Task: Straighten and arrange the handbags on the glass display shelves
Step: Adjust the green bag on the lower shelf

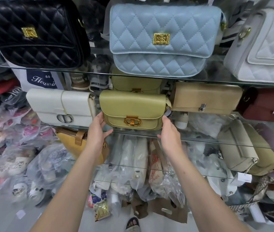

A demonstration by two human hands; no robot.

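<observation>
- Handbag [132, 109], green — front edge of glass shelf [199, 139], between white bag [62, 106] and tan bag [206, 97].
- Left hand [97, 129], right hand [168, 131]: both hands open, fingers flat against its lower corners.
- Risk, we judge: an uneven tug slides it off the edge.

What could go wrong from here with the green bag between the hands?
1. The green handbag sits at the front edge of the glass shelf; a tug from the left hand or right hand might tip it off.
2. The white bag and tan bag flank it closely; sliding it sideways could knock either askew.
</observation>
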